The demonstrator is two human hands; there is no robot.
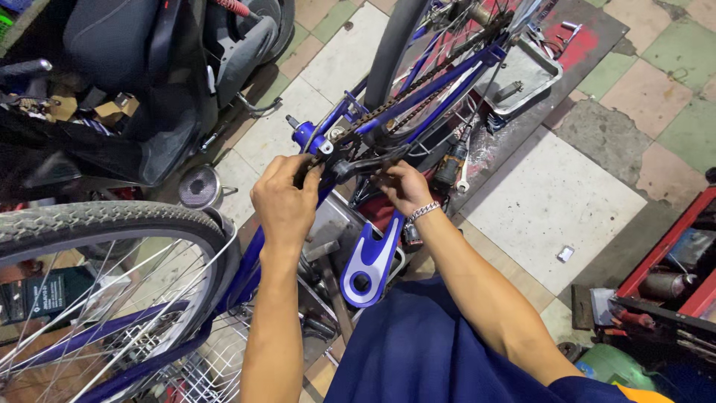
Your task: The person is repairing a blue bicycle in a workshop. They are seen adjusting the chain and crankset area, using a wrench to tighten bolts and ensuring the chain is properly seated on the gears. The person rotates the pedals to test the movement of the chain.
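Head view, both hands at upturned blue bicycle (447, 78), left hand (285, 201) and right hand (403, 186) closed on black crank (365, 164)

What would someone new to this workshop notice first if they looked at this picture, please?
Most likely the blue bicycle frame running up the middle, upside down, with both hands at its crank area: the left hand gripping beside the right hand, which wears a silver bracelet. Next, the big spoked wheel filling the lower left, and the red tool chest at the right edge.
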